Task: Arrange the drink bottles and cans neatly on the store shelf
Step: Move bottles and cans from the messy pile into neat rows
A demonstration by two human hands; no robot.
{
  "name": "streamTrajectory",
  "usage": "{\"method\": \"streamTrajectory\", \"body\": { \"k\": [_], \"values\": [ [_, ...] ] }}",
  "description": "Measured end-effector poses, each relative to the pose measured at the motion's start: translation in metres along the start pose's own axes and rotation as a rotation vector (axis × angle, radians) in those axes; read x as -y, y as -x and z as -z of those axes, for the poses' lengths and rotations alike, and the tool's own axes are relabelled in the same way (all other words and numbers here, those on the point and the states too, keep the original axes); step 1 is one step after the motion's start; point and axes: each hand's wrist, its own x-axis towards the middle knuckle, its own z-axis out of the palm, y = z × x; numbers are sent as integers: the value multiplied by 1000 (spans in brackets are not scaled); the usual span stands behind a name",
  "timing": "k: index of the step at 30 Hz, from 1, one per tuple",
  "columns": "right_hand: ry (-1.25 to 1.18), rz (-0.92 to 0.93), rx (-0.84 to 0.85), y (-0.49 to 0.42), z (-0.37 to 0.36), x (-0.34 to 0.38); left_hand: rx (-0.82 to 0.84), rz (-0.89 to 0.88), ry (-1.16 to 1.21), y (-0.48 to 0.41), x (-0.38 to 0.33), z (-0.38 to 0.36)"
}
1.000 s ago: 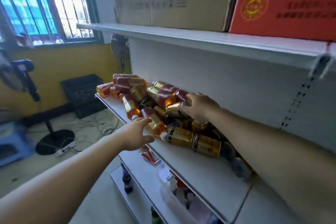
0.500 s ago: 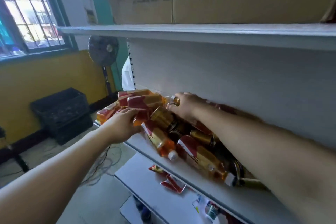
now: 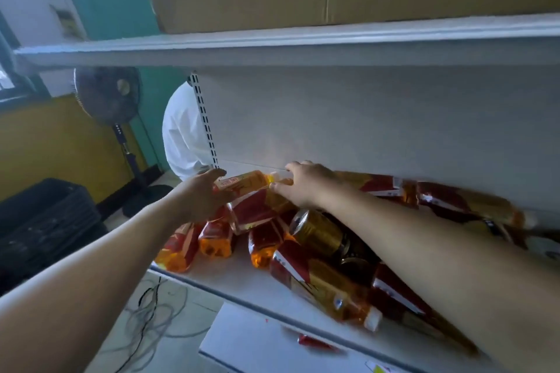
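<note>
Drink bottles and cans [image 3: 266, 236] in a jumbled heap on the shelf [image 3: 230, 278], and from the head view nothing stands upright! Amber bottles with red labels lie on their sides, piled across each other against the back panel, and a gold can [image 3: 318, 232] is tipped among them.

Both arms are in over the pile. The top bottle [image 3: 242, 184] lies crosswise on the heap's left end with its white cap to the right. The right hand [image 3: 306, 183] is curled round its neck end, thumb below the cap and fingers over. The left hand [image 3: 201, 197] cups the base end with its thumb on top. Whether those fingers have closed under it, I cannot tell; there is blur.

My read: this is the opening stage, freeing one bottle from the pile, with no neat row begun. The next move calls for lifting it clear without sending its neighbours rolling off the front lip. Then turn it cap-up and stand it on bare shelf at the back left corner.
</note>
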Motion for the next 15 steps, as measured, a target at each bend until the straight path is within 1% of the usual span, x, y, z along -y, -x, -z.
{"method": "streamTrajectory", "body": {
  "k": [2, 5, 8, 11, 15],
  "values": [
    [30, -59, 7, -10, -5, 3, 52, -22, 8, -25, 7, -4],
    [77, -166, 18, -15, -6, 7, 129, -71, -82, -44, -1, -6],
    [124, -291, 36, -11, -5, 14, 178, -160, -134, -66, -1, -5],
    [199, -397, 67, -12, -6, 29, 236, -220, -95, -86, 5, -4],
    [164, -580, 116, -18, -11, 54, 298, -266, -55, -97, 17, -2]
  ]
}}
